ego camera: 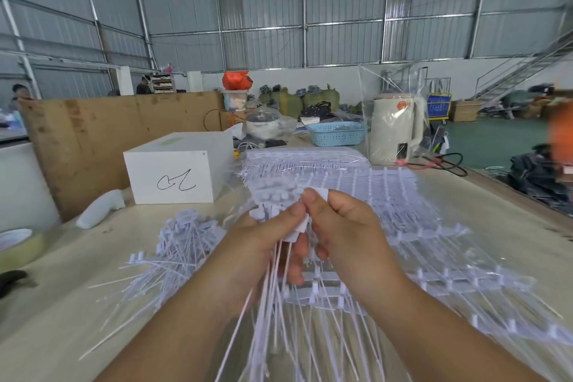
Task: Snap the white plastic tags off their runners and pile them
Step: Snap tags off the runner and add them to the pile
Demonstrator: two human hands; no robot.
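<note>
Gripping a bundle of white tags in my left hand, loose tag pile lying left of it on the table. Right hand pinches a tag head at the bundle's top. Runner sheets stacked behind and right.

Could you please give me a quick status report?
Left hand and right hand pinching white plastic tags. Loose pile left; unsnapped runner sheets ahead. Nothing blocking.
</note>
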